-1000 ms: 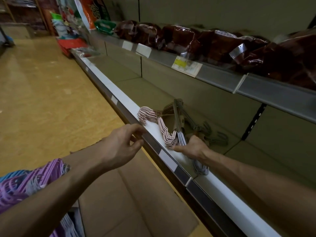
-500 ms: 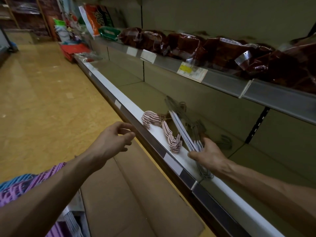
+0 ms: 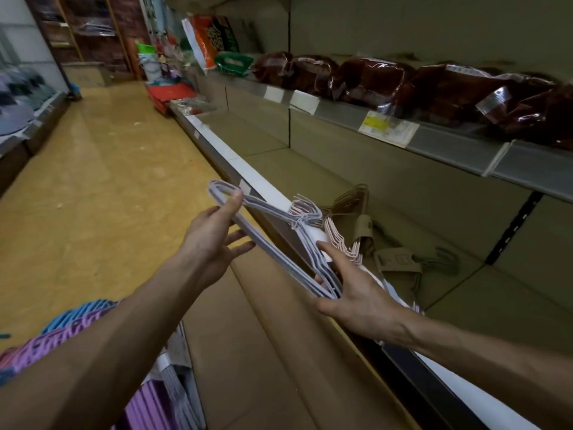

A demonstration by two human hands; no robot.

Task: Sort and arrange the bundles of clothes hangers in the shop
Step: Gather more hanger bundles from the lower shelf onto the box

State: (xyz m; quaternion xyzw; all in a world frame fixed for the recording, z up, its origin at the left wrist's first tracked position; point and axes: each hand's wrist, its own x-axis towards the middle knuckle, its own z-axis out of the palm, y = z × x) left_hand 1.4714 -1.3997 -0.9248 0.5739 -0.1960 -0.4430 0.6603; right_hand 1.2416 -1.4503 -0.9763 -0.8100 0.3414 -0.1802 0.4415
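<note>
Lifted off the shelf [image 3: 310, 169]: pale lilac wire-hanger bundle [image 3: 279, 243] now between both hands. Your right hand [image 3: 356, 293] fingers grip its near end; left hand [image 3: 214, 240] pinches far corner. Placement pending.

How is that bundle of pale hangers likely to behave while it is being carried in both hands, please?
The pale hanger bundle spans from left hand to right hand without sagging, so it is probably stiff. The thin wires suggest it is light. A tie shows only near the hooks, so the far ends may fan apart.
</note>
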